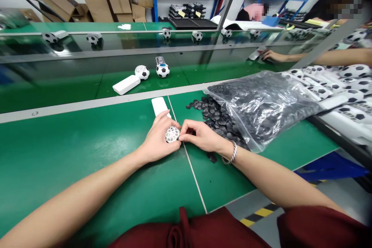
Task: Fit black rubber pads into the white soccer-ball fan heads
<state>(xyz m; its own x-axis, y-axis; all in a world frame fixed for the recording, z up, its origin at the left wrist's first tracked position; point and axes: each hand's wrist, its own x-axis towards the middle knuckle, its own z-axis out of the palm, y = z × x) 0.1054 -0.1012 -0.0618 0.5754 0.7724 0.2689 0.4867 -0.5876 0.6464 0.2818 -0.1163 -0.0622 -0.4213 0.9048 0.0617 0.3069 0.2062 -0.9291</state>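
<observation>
My left hand (159,135) is wrapped round a small white device whose round football-patterned head (172,134) shows an open lattice. The device's flat white handle (160,106) sticks out beyond my fingers, over the green bench. At the right side of the head, my right hand (197,135) is closed in a pinch, thumb and forefinger touching its edge. Whatever lies between those fingertips is too small to make out. Just past my right hand, loose black pieces (221,118) spill from a clear plastic bag (261,100) full of them.
Beyond the bench edge, a football-headed device (128,84) and a second one (162,69) rest on the green conveyor (95,81). White football devices (354,85) fill a black tray at right. A co-worker's hand (273,55) reaches over the belt. Cardboard boxes (95,2) stand behind.
</observation>
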